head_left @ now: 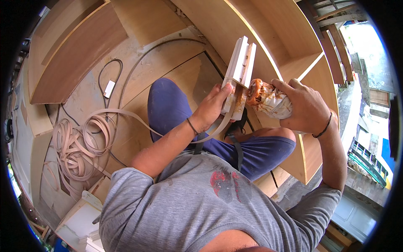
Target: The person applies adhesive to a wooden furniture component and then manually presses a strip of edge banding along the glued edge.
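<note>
Well, on the far left a loose coil of flat beige strip (63,143) is lying on the dusty floor (82,96), near a brown-fronted wooden box (84,54). To its right, a thin dark cable (121,67) is looping around beside a small white rectangular piece (109,89). One length of the strip is arching out of the coil, crossing the blue trousers (168,101) and leading up towards the left hand (212,105). That hand is pinching the lower part of a long, grooved white block (239,63) with brown stains, its thumb lying on the near side and its other fingers mostly hidden. Just right of the block, a crumpled white bundle (277,103) is pointing its sticky-looking orange-brown end (257,91) at the stained part; I can't tell whether they are touching. The right hand (304,101) is wrapping around the bundle from the far side. Behind it, a pale wooden cabinet (289,38) is standing on the right. To my eye, the sticky stuff is being brought to the block, and the next move is calling for a steady left hold and a careful, measured tilt or squeeze.
</note>
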Available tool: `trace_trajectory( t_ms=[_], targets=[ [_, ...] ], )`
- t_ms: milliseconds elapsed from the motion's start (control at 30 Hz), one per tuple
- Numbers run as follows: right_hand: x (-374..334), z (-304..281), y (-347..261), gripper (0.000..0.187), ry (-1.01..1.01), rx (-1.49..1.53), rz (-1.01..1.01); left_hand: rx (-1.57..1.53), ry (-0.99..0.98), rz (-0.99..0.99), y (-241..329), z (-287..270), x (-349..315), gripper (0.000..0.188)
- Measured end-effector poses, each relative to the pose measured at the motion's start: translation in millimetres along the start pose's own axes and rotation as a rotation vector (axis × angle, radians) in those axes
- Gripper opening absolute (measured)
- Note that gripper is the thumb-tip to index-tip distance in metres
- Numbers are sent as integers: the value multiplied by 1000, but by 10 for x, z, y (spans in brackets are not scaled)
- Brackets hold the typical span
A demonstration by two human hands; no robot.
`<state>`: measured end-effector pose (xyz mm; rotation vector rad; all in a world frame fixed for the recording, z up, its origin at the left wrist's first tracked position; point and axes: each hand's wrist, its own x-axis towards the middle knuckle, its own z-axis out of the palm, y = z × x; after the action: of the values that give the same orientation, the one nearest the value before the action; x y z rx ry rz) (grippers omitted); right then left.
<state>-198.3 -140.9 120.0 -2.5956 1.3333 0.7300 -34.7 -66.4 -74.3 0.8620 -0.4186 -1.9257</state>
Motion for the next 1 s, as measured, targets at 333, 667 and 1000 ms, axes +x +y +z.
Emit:
trace_trajectory(
  t_ms=[333,667,1000],
  targets=[
    [-28,61,-2,77,84,95,-28,-29,-29,-21,61,-23,-3,44],
    [-98,147,-3,72,170,161,-22,-52,-60,-29,33,-24,44,43],
    [-167,115,-6,75,160,118,30,-30,-92,9,50,-13,59,43]
  ],
)
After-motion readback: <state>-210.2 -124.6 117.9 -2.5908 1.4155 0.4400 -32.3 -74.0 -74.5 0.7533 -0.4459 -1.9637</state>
